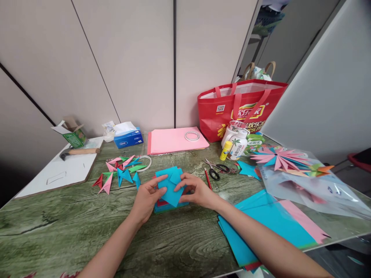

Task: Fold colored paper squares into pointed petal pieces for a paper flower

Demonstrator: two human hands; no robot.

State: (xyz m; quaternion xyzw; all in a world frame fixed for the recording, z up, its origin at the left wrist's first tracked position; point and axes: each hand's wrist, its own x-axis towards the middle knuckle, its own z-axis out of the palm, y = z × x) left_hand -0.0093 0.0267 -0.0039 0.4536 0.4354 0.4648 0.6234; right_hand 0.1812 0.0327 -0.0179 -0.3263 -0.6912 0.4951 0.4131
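Both hands hold a small folded blue paper square (171, 188) just above a short stack of blue paper (165, 207) on the green wood-grain table (72, 224). My left hand (148, 198) pinches its left edge with thumb on top. My right hand (194, 189) grips its right side, fingers curled over the fold. Several finished folded pieces in pink, red, green and blue (120, 172) lie just left of my hands.
Scissors (213, 168) and a red pencil (208, 178) lie right of the hands. Blue and pink sheets (269, 220) lie at the right front edge. A pink paper stack (175, 139), tape ring (192, 136), tissue box (128, 138), red bag (240, 108), glue stick (225, 150) and paper flowers (282, 157) stand behind.
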